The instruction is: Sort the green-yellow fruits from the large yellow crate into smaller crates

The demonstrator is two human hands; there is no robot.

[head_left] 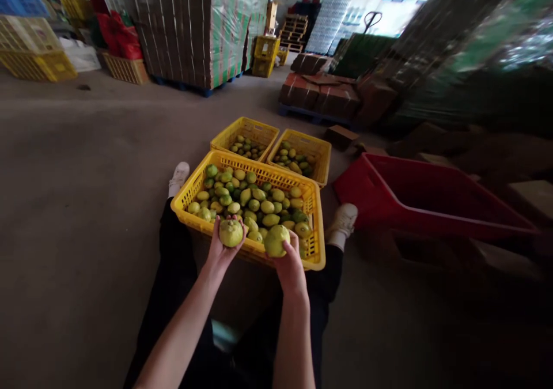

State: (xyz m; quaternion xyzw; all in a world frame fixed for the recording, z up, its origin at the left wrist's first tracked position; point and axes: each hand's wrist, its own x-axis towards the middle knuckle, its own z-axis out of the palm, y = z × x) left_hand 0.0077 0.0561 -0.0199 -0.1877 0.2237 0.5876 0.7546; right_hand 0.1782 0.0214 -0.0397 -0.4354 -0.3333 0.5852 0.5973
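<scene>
My left hand [223, 253] is closed round a yellow-green lemon [230, 233] with a bumpy top, palm turned up. In my right hand [291, 265] is another lemon [277, 241], smooth and pale green-yellow, gripped with the thumb across its side. Both hands hover over the near rim of a yellow plastic crate [317, 227] between my legs. Many green and yellow lemons [258, 194] fill this crate in a loose heap. My hands and the held fruit hide part of its front edge.
Two more yellow crates, a left one [245, 123] and a right one [322, 155], stand just beyond, each partly filled with fruit. A large red bin [367, 196] lies to the right, with cardboard pieces around it. Wrapped pallet stacks [177, 31] and strapped cardboard bundles [317, 95] stand further back.
</scene>
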